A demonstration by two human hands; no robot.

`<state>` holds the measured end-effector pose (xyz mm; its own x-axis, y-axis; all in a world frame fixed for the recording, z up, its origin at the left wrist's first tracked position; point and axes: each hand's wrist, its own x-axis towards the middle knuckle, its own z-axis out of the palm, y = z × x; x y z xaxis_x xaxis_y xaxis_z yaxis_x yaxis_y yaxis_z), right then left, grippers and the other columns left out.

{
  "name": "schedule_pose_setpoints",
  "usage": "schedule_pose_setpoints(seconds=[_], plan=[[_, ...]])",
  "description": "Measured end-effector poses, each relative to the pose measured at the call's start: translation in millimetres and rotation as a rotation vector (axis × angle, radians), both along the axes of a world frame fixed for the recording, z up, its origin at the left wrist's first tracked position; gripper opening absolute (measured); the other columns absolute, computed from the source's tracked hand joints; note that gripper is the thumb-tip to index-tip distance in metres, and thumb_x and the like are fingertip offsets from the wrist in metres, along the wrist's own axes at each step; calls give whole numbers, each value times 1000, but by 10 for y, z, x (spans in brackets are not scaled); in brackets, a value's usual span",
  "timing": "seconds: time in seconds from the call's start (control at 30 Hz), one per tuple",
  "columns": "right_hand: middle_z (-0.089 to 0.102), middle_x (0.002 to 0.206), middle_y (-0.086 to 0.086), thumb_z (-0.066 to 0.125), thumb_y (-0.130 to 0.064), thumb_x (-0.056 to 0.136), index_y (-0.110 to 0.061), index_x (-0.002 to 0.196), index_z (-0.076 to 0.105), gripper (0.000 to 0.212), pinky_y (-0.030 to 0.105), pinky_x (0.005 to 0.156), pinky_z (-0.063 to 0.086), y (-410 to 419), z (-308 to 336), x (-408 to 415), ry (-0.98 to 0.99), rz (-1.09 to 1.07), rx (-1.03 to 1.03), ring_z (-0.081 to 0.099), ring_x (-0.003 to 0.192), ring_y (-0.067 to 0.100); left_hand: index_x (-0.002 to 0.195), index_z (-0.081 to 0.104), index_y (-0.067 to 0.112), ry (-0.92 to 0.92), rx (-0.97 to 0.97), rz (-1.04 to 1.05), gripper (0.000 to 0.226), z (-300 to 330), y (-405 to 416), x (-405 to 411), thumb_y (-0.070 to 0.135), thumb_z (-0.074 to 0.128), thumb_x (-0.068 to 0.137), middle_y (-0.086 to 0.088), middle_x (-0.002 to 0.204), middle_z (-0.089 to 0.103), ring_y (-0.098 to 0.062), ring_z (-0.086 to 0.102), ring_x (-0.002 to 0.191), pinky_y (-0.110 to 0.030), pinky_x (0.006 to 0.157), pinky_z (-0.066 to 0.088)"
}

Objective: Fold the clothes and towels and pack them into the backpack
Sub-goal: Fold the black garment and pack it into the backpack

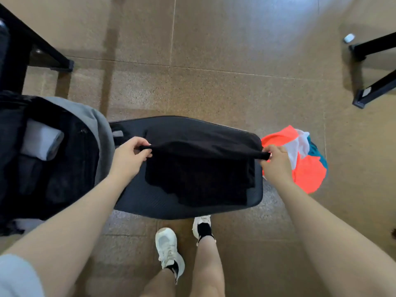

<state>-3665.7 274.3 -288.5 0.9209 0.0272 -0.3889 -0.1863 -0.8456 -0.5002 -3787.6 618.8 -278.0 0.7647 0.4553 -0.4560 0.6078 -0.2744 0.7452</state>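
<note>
Underfoot, brown speckled floor tiles (214,50) fill the room. Left, an open backpack (53,168) holds a folded pale towel (40,139). Both hands, left hand (128,157) and right hand (276,163), pinch a black garment (199,176) over a dark pad (188,129); right lie orange clothes (306,172).

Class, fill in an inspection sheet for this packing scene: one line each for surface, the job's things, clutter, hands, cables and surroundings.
Surface: dark padded board lying flat above a speckled brown tiled floor; what supports it is hidden.
Job's things: black garment held stretched over the board; open backpack at the left with a pale folded item inside; orange, white and teal clothes pile at the right.
Clutter: small white object on the floor, far right.
Hands: left hand and right hand each pinch a top corner of the garment.
Cables: nothing seen.
Surroundings: black furniture legs at both sides; the person's white shoes below the board.
</note>
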Motion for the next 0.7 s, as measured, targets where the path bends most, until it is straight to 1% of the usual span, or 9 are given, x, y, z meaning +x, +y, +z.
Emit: schedule_pose_setpoints(seconds=[0.1,0.17,0.23,0.3,0.37,0.43,0.53,0.6,0.7], plan=[[53,80,4,60,4,74,-23,78,52,28,33,72,39,-106,-294,-432,109,-169,72,48,78,19,79,60,27,54,-6,98,25,-198,-147,-463,3,68,80,10,85,65,-17,61,83,-27,81,47],[52,69,-1,63,5,75,-25,70,47,35,38,72,41,-147,-490,-629,194,-278,122,51,76,20,75,60,29,83,-57,166,25,-392,-230,-690,5,67,80,12,88,65,-16,61,88,-29,86,48],[50,66,-1,62,10,75,-24,69,47,38,37,73,41,-163,-647,-755,266,-355,168,52,77,22,70,63,29,111,-94,249,9,-562,-305,-816,24,65,78,8,87,67,-15,60,87,-36,90,49],[52,69,2,54,15,76,-20,68,49,37,34,73,45,-162,-710,-786,312,-479,257,53,81,24,71,64,27,116,-145,393,17,-667,-397,-844,43,63,75,5,81,65,-16,59,84,-38,86,51],[52,75,3,46,10,82,-16,71,51,29,29,70,48,-155,-730,-759,378,-668,402,54,79,21,82,58,20,90,-154,548,16,-722,-508,-784,34,66,81,4,78,58,-16,56,82,-32,81,49],[54,80,4,50,-3,88,-16,75,51,19,27,69,50,-127,-681,-722,453,-808,544,55,73,16,97,51,16,96,-104,641,26,-715,-591,-672,19,71,80,5,81,50,-16,51,85,-28,80,44],[53,89,5,58,-5,89,-16,87,51,12,24,66,48,-93,-591,-686,395,-792,614,54,76,14,118,49,8,83,-286,793,46,-673,-616,-531,8,72,79,-4,106,56,-18,55,98,-28,85,47],[57,97,2,55,-2,90,-17,100,52,19,22,68,46,-109,-471,-652,394,-782,747,56,81,13,118,52,1,9,-503,818,36,-583,-591,-499,3,64,84,-11,113,60,-20,58,102,-24,81,49],[70,92,-5,51,-5,89,-18,94,64,20,16,72,50,-192,-207,-634,448,-717,1009,64,80,7,102,58,10,-115,-665,758,17,-303,-605,-567,0,51,91,-3,105,64,-12,61,95,-18,77,52]])
